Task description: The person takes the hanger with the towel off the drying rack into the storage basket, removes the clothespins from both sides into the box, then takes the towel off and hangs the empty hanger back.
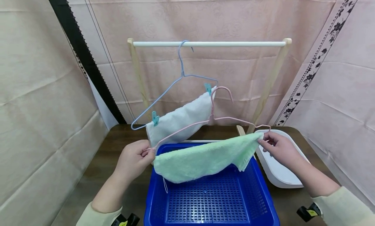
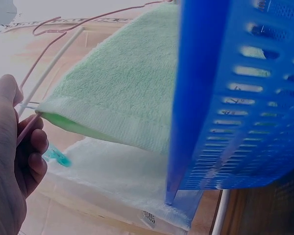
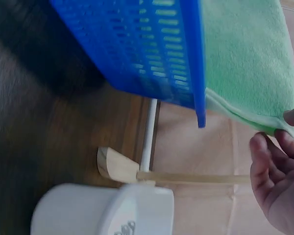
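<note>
We see green towel [image 1: 205, 157] stretched over blue basket [image 1: 205, 200], right end higher. Left hand [image 1: 136, 157] at towel's left corner, fingers curled round end of pink hanger [image 1: 231, 118]. Right hand [image 1: 276, 148] pinches towel's right corner between thumb and fingers, just below hanger's other end. Behind, we note white towel [image 1: 187, 115] clipped to blue hanger [image 1: 158, 98], apart from right hand.

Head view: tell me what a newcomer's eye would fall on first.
Probably the bright blue basket, low in the middle. Then the light green towel, spread above the basket's far part between the left hand and the right hand, with a pink hanger rising above it. Behind, a pale towel is pegged to a blue hanger on the white bar.
</note>
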{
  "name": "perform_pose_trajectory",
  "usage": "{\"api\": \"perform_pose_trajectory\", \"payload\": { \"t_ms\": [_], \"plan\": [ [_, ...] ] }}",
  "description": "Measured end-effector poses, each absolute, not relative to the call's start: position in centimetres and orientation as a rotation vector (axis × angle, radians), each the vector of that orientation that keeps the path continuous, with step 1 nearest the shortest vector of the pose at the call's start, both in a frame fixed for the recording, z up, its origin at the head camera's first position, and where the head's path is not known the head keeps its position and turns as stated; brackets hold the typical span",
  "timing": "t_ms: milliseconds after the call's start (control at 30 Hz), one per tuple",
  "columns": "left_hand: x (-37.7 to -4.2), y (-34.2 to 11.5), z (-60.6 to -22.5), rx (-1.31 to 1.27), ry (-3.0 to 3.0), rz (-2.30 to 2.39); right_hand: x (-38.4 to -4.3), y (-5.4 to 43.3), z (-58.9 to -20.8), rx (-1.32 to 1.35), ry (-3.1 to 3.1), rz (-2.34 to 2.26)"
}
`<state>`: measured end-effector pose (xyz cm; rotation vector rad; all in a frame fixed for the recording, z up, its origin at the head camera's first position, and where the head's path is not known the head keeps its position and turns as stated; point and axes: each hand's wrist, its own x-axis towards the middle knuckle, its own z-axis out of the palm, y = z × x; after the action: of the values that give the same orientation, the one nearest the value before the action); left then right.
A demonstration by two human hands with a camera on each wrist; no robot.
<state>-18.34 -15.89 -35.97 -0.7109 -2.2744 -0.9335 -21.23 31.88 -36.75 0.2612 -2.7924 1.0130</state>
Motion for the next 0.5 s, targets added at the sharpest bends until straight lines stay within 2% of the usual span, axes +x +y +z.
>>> {"api": "perform_pose_trajectory", "payload": {
  "t_ms": [500],
  "plan": [
    [-18.49, -15.82, -35.85, -0.726, -2.259, -0.915, -21.33, 31.79, -36.72, 0.196, -2.794, 1.554]
  ]
}}
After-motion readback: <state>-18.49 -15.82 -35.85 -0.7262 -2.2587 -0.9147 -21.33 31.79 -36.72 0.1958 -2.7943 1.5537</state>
